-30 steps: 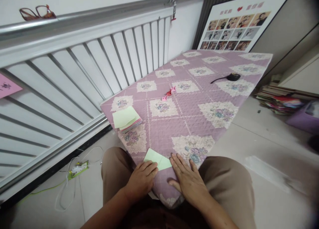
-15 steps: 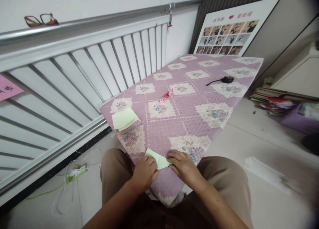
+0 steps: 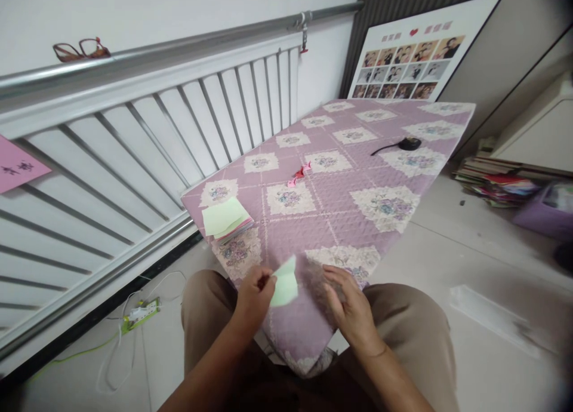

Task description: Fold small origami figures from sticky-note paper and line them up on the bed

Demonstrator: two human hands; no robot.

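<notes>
Pinched in my left hand (image 3: 256,291) is a sheet of pale green paper (image 3: 285,284), creased and partly unfolded, held up off the tablecloth (image 3: 295,331) at the near corner. My right hand (image 3: 347,295) is apart from the paper on its right side, fingers loosely spread and somewhat blurred, with nothing seen in it. A stack of coloured paper (image 3: 227,218), light green on top, lies on the table's left side. Small pink and red folded paper pieces (image 3: 299,174) rest in a short row near the middle.
A black object with a thin tail (image 3: 409,144) lies at the table's right. Along the left stands a white radiator (image 3: 179,125) with glasses (image 3: 82,49) on the pipe above it. A power strip (image 3: 142,314) with cables is on the floor at left.
Both hands were on the folded green paper against the table. Now my right hand has let go and moved right, while my left hand has lifted the paper, which has opened out.
</notes>
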